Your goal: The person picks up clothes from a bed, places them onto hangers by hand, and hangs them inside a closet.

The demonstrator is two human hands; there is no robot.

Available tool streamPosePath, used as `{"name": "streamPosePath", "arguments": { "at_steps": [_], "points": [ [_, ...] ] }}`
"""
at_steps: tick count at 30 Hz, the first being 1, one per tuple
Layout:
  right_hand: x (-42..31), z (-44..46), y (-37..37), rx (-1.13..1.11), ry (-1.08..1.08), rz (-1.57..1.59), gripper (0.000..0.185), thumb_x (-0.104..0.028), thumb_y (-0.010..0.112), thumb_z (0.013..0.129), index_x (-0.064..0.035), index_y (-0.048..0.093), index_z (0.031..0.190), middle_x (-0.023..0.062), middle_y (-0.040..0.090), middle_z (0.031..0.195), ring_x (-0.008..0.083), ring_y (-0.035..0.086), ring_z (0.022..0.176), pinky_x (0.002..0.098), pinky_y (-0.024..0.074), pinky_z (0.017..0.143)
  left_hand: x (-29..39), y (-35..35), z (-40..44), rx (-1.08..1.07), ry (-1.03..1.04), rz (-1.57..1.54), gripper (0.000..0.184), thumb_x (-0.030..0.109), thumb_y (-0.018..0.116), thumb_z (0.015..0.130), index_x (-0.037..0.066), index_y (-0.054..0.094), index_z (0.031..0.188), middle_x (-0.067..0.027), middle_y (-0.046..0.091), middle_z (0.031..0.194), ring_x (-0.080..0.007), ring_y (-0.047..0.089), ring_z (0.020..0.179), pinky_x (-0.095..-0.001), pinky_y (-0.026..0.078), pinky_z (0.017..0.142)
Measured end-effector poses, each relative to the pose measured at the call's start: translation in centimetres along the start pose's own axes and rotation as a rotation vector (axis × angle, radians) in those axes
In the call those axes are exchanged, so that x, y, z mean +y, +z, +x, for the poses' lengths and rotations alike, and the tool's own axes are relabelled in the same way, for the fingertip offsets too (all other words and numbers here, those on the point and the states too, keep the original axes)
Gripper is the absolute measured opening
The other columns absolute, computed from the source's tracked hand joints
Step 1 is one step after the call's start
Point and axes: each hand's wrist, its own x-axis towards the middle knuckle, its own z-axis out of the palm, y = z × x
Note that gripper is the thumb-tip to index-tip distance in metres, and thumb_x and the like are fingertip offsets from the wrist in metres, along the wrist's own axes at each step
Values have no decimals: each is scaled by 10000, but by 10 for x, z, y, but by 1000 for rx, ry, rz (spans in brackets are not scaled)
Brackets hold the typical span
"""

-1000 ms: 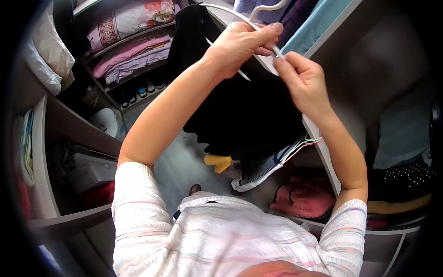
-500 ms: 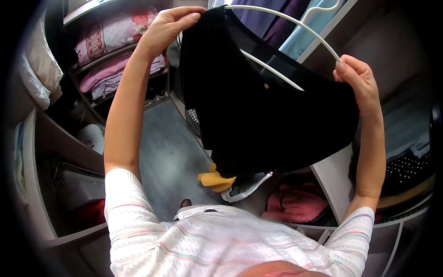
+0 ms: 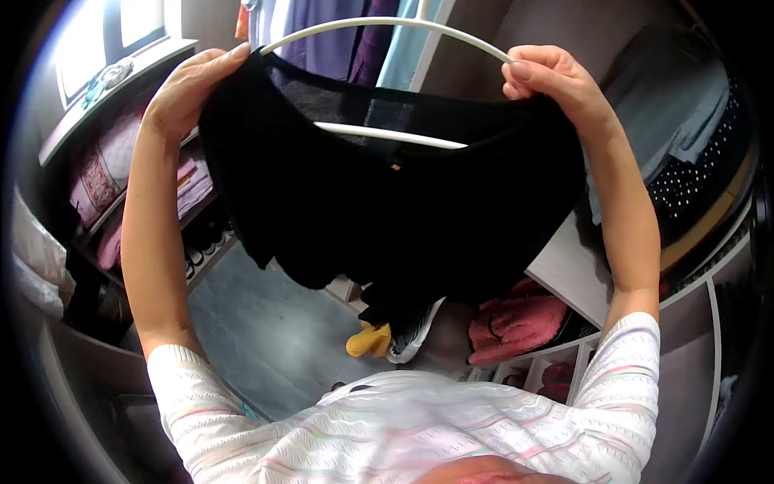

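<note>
The left hand [image 3: 193, 87], upper left, pinched the black top [image 3: 387, 234]; the right hand [image 3: 556, 81], upper right, the hanger [image 3: 403, 21]. Even shoulders seemed wise.

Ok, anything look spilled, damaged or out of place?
Nothing plainly spilled or damaged. The floppy bright yellow item below the black fabric garment may be stray, sticking out against the smooth grey floor; its identity is unclear.
</note>
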Motion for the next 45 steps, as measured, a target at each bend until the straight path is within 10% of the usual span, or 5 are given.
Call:
{"name": "streamPosePath", "arguments": {
  "at_steps": [15,30,32,38,45],
  "points": [
    [47,-35,-7,39,142,245,307,-425,521,851,-155,616,739,-68,446,573,53,404,536,194,315,488,15,-16,-37,188,135,-215,175,149,572,835,12,613,936,-54,637,850,-108,602,734,-211,474,688],
    [14,-16,29,260,-17,389,178,-221,522,876,-85,552,765,-74,473,659,10,416,585,162,342,525,16,-24,-71,390,119,-94,166,122,588,810,0,607,920,-35,618,815,-111,582,714,-234,465,680],
    [16,-16,32,323,-7,419,188,-215,515,882,-83,542,750,-76,468,623,2,409,550,154,318,487,27,-27,-73,0,77,-235,167,118,587,809,-4,610,919,-38,622,790,-110,588,686,-223,474,656],
    [22,-23,35,363,-26,498,164,-184,530,877,-81,545,750,-74,491,617,-3,407,515,140,310,459,21,-30,-73,-53,60,-339,137,99,590,806,0,621,896,-39,625,754,-82,589,624,-195,488,588],
    [23,-27,36,367,-14,412,168,-199,542,873,-85,547,750,-78,482,611,-2,401,513,136,309,461,46,-27,-79,231,300,168,164,174,654,784,24,656,852,-14,616,723,-65,561,669,-178,434,628]
  ]
}}
